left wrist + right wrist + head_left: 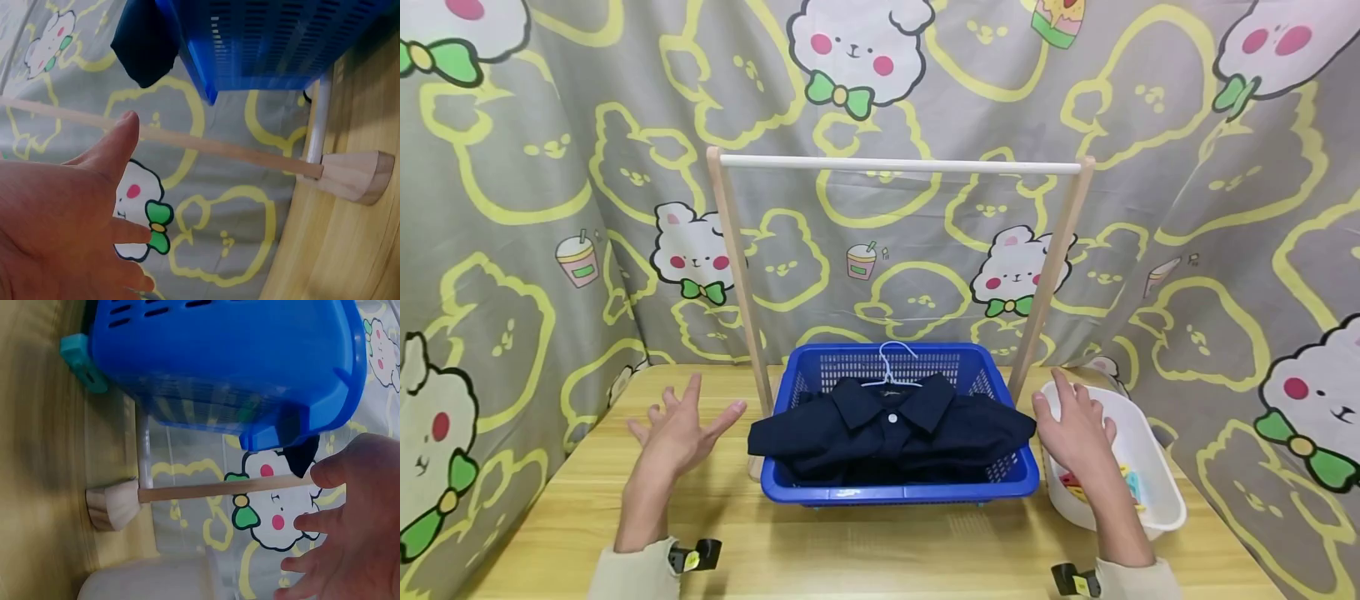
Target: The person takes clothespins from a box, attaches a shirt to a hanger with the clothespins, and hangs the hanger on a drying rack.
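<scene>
A dark navy collared shirt [850,442] lies across a blue plastic basket [895,493], its sleeves draped over both sides. From its collar sticks up a pale wire hanger [887,373]. My left hand [673,433] hovers left of the basket, fingers spread and nothing in it; the left wrist view shows this hand [75,219] apart from the dark sleeve [147,47]. On the other side, my right hand [1078,429] is over the white tub, fingers extended and holding nothing. Its thumb is close to the right sleeve tip [302,456]; whether they touch, I cannot tell.
A wooden rack with a white top bar [898,165] stands behind and around the basket. The white tub [1161,487] on the right holds small coloured plastic pieces [1131,482], partly hidden. Patterned curtains [880,275] enclose the wooden table [760,550].
</scene>
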The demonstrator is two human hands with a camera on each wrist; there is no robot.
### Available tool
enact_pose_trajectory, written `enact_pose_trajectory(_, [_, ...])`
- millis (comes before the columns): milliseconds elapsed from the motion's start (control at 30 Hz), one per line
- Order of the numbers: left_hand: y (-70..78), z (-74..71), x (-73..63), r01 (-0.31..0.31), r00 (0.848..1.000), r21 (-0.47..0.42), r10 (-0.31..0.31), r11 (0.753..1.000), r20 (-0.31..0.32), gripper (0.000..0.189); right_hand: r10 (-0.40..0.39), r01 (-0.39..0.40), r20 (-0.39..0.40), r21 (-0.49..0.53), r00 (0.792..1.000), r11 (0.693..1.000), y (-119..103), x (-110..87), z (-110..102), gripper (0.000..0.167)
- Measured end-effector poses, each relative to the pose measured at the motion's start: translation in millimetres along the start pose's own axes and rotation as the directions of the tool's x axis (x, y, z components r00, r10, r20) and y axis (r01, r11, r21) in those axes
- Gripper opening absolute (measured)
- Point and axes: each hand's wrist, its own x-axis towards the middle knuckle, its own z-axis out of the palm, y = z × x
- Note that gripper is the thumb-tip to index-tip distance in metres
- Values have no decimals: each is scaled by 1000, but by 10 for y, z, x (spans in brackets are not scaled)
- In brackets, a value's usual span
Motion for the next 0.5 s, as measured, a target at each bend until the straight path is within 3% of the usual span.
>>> enact_pose_trajectory(233, [109,28,-10,-38,998,-59,41,998,44,109,-61,59,26,45,998,997,-98,2,15,66])
enact_pose_trajectory(500, [331,59,-81,-131,988,-133,140,982,58,102,-94,91,15,116,995,989,-209,-23,57,66])
